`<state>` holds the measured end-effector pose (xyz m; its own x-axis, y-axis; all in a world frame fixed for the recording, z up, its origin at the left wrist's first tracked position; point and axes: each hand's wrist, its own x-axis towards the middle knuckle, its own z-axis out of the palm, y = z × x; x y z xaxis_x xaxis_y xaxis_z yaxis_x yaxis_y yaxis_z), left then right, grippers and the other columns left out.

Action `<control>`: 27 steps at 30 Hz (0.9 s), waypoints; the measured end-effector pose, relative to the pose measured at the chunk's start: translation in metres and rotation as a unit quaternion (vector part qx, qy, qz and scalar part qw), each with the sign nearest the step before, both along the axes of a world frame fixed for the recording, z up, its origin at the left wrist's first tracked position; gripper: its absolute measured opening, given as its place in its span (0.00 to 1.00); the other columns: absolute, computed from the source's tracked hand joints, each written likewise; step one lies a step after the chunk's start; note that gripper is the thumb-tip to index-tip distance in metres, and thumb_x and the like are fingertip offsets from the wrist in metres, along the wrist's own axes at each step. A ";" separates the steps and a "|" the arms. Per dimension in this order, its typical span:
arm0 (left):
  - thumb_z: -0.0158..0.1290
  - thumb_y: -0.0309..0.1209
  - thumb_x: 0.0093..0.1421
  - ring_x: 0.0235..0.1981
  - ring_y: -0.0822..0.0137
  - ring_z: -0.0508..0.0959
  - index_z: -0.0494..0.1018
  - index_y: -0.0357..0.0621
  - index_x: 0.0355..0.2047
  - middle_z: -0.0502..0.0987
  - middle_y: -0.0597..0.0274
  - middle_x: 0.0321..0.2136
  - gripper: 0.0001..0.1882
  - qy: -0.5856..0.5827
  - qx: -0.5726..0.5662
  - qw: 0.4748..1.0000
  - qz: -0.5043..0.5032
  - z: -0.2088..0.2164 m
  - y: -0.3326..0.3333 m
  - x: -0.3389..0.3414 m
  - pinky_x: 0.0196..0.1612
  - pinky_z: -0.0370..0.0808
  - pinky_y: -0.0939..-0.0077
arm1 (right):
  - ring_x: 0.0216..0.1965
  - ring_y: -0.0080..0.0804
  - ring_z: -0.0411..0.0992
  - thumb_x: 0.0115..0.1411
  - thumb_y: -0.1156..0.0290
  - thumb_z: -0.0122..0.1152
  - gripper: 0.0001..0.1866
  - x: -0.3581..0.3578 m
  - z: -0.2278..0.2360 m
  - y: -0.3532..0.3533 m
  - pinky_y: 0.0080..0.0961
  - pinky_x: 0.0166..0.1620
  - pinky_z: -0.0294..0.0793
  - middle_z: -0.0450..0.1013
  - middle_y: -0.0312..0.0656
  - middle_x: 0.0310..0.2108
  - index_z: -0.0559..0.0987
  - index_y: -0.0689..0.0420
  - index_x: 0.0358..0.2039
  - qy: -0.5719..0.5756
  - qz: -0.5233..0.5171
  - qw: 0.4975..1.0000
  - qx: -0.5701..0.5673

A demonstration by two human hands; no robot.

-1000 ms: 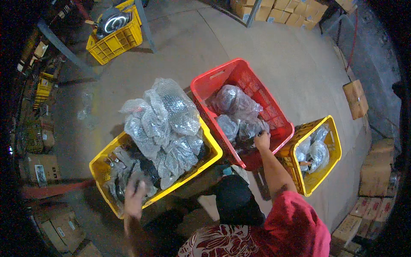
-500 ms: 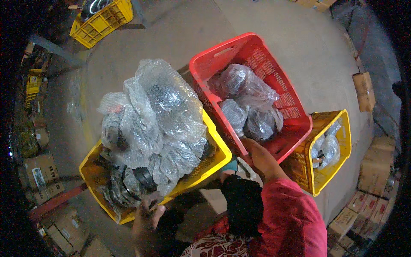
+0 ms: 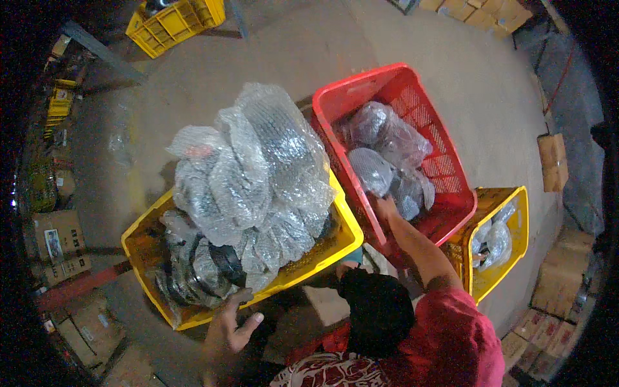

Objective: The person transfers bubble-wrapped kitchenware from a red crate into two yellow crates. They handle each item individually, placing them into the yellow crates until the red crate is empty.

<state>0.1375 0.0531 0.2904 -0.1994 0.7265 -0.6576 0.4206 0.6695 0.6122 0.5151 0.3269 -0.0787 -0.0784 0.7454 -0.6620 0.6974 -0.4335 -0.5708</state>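
My right hand (image 3: pixel 386 209) reaches over the near side of a red plastic basket (image 3: pixel 465 205) and grips the lower end of a rounded bubble-wrapped bundle (image 3: pixel 370 171). Its fingertips are partly hidden. Other wrapped bundles (image 3: pixel 406 143) lie beside that one in the basket. At the near edge of a large yellow crate (image 3: pixel 351 240), my left hand (image 3: pixel 233 327) is open, thumb apart from the fingers. Large bubble-wrapped pieces (image 3: pixel 284 145) rise above the yellow crate's rim, with dark curved parts (image 3: pixel 193 267) in clear wrap at its left end.
A smaller yellow crate (image 3: pixel 522 248) with wrapped items stands right of the red basket. Another yellow crate (image 3: pixel 177 29) is at the far left. Cardboard boxes (image 3: pixel 561 274) line the right side, with more boxes (image 3: pixel 59 248) at left.
My right hand has moved from the red basket's near rim inward to the rounded bundle, which looks shifted. My left thumb and fingers have spread apart. The whole view has shifted slightly.
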 end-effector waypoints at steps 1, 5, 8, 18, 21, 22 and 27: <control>0.57 0.35 0.61 0.56 0.45 0.72 0.68 0.40 0.55 0.74 0.43 0.51 0.24 -0.009 0.022 1.000 0.002 -0.001 -0.002 -0.002 0.58 0.67 0.61 | 0.40 0.36 0.75 0.63 0.56 0.54 0.24 0.001 0.021 0.000 0.31 0.39 0.73 0.75 0.49 0.43 0.74 0.61 0.52 -0.035 -0.084 0.996 -0.016; 0.57 0.35 0.61 0.53 0.48 0.75 0.67 0.35 0.55 0.75 0.44 0.49 0.25 0.018 0.045 0.999 -0.009 0.000 -0.013 -0.006 0.57 0.68 0.63 | 0.36 0.38 0.72 0.64 0.49 0.52 0.31 0.020 0.154 -0.036 0.35 0.43 0.73 0.71 0.51 0.44 0.66 0.65 0.55 0.126 -0.239 0.961 -0.050; 0.58 0.35 0.61 0.50 0.53 0.76 0.65 0.34 0.56 0.76 0.46 0.49 0.27 -0.030 0.149 0.988 0.026 0.010 -0.016 0.005 0.56 0.69 0.63 | 0.33 0.36 0.71 0.65 0.52 0.50 0.25 0.013 0.259 -0.060 0.31 0.40 0.72 0.72 0.47 0.37 0.71 0.64 0.47 0.194 -0.263 0.942 0.074; 0.46 0.73 0.52 0.59 0.53 0.68 0.62 0.43 0.63 0.68 0.55 0.60 0.52 -0.555 0.417 0.612 0.379 0.062 -0.008 -0.019 0.62 0.63 0.51 | 0.40 0.59 0.73 0.64 0.59 0.51 0.21 -0.146 0.446 -0.139 0.46 0.45 0.70 0.74 0.62 0.34 0.75 0.67 0.46 0.182 0.348 0.874 0.285; 0.42 0.59 0.65 0.58 0.54 0.70 0.66 0.44 0.60 0.70 0.56 0.59 0.35 -0.502 0.374 0.591 0.509 0.055 -0.036 -0.074 0.60 0.67 0.52 | 0.37 0.64 0.72 0.63 0.58 0.53 0.20 -0.207 0.422 -0.161 0.53 0.42 0.69 0.72 0.66 0.31 0.75 0.65 0.41 0.145 0.451 0.824 0.311; 0.42 0.57 0.66 0.57 0.54 0.71 0.66 0.44 0.60 0.70 0.56 0.58 0.33 -0.519 0.414 0.571 0.483 0.051 -0.049 -0.083 0.60 0.67 0.52 | 0.38 0.63 0.71 0.63 0.60 0.53 0.19 -0.213 0.415 -0.160 0.51 0.43 0.69 0.73 0.65 0.32 0.75 0.66 0.41 0.158 0.479 0.809 0.302; 0.41 0.50 0.69 0.53 0.55 0.75 0.69 0.46 0.57 0.74 0.57 0.54 0.26 -0.433 0.478 0.544 0.536 0.043 -0.078 -0.105 0.55 0.72 0.53 | 0.45 0.60 0.73 0.61 0.67 0.56 0.17 -0.275 0.367 -0.162 0.43 0.51 0.70 0.76 0.60 0.37 0.76 0.66 0.46 0.227 0.280 0.903 0.236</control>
